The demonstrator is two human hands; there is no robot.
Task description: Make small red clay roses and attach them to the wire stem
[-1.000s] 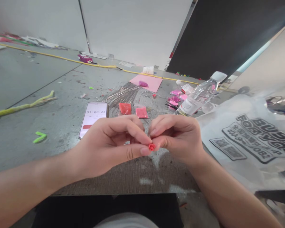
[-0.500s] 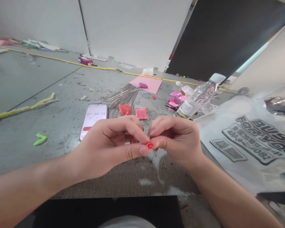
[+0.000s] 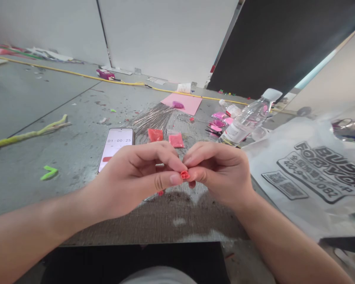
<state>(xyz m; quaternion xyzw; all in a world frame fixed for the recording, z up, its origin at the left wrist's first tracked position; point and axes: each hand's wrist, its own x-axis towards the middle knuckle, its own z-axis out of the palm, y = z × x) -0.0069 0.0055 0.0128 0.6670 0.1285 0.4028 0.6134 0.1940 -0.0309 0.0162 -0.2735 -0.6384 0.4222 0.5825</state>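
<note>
A tiny red clay rose (image 3: 184,174) is pinched between the fingertips of both hands above the table's front part. My left hand (image 3: 142,177) is closed, its thumb and forefinger on the rose's left side. From the right, my right hand (image 3: 219,169) presses thumb and forefinger against it, also closed. Under the left hand shows a small red bit (image 3: 160,193), mostly hidden. Just beyond the hands lie a red clay packet (image 3: 155,135) and a coral-pink clay packet (image 3: 176,140). Left of them is a phone (image 3: 118,138) with a running timer.
Thin metal wires (image 3: 154,117) lie fanned out near a pink sheet (image 3: 186,102). A clear bottle (image 3: 248,116) stands tilted in view at right, beside a white plastic bag (image 3: 310,173). A green piece (image 3: 49,172) lies left. A yellow cable (image 3: 85,76) crosses the back.
Both hands have shifted slightly up, with the rose turned a little between the fingertips. The red bit under the left hand has come into view. The timer has advanced.
</note>
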